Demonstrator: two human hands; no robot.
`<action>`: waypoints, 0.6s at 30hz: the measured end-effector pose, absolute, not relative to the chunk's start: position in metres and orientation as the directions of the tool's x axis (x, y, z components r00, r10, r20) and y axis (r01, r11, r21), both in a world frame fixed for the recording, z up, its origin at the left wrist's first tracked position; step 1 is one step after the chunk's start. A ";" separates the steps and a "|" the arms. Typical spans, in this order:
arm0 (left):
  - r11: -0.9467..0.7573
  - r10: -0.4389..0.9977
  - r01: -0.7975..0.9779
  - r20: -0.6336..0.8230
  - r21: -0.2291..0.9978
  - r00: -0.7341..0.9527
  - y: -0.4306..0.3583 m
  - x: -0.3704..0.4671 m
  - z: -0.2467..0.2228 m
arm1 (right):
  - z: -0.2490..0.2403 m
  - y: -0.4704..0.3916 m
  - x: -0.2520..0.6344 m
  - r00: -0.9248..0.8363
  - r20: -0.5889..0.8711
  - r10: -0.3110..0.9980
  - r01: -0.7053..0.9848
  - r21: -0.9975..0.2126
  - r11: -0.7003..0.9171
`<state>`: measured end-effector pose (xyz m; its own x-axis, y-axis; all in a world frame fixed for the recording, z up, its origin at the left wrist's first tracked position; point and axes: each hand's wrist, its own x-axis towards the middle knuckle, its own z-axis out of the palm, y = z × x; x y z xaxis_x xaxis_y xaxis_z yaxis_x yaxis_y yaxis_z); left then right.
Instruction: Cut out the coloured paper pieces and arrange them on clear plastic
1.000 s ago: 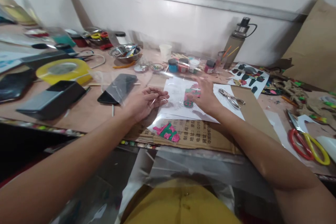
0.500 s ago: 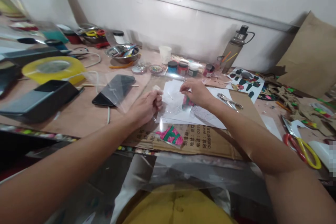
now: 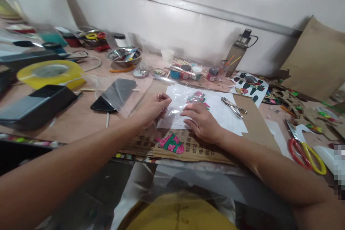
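Observation:
My left hand [image 3: 156, 109] pinches the edge of a clear plastic sheet [image 3: 175, 106] at the left side of some white papers [image 3: 226, 116]. On the right, my right hand [image 3: 201, 120] rests on the sheet with its fingers spread. Just beyond its fingers a pink and green painted piece [image 3: 196, 97] shows on the papers. Another pink and green piece [image 3: 172, 143] lies on the cardboard [image 3: 215, 152], nearer to me. Metal pliers [image 3: 234, 107] lie on the papers, right of my right hand.
To the left are a phone [image 3: 114, 95], a grey device [image 3: 37, 106] and a yellow tape roll [image 3: 51, 73]. Paint jars [image 3: 185, 72], a metal bowl [image 3: 124, 56] and a bottle [image 3: 239, 52] stand behind. Scissors [image 3: 306, 151] and brown cut-outs [image 3: 302, 113] lie at the right.
My right hand has moved nearer to me and its fingers have opened out over the plastic. The painted piece on the papers is more exposed. A white wad at my left fingers no longer shows.

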<state>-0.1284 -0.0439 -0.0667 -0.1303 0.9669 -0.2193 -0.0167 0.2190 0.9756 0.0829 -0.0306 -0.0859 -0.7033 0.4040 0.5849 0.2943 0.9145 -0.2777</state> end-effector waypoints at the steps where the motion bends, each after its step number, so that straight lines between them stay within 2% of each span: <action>1: 0.219 0.964 -0.025 -0.220 0.975 -0.148 -0.044 -0.129 -0.068 | -0.090 -0.034 0.085 -0.702 0.573 0.423 0.307 -0.292 0.906; 7: 0.203 0.962 -0.265 -0.243 0.943 -0.126 -0.037 -0.135 -0.076 | -0.101 -0.033 0.085 -0.769 0.456 0.448 0.358 -0.272 0.893; 11: 0.158 0.948 -0.404 -0.252 0.901 -0.193 -0.032 -0.140 -0.077 | -0.099 -0.033 0.084 -0.803 0.420 0.423 0.346 -0.248 0.905; 18: 0.052 0.935 -0.524 -0.226 0.850 -0.274 -0.026 -0.150 -0.082 | -0.098 -0.036 0.084 -0.812 0.396 0.429 0.356 -0.246 0.901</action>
<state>-0.1498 -0.0256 -0.0820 -0.2742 0.9347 -0.2263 -0.5238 0.0522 0.8502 0.0842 -0.0361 -0.0982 -0.8117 0.4290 0.3964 0.3562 0.9014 -0.2461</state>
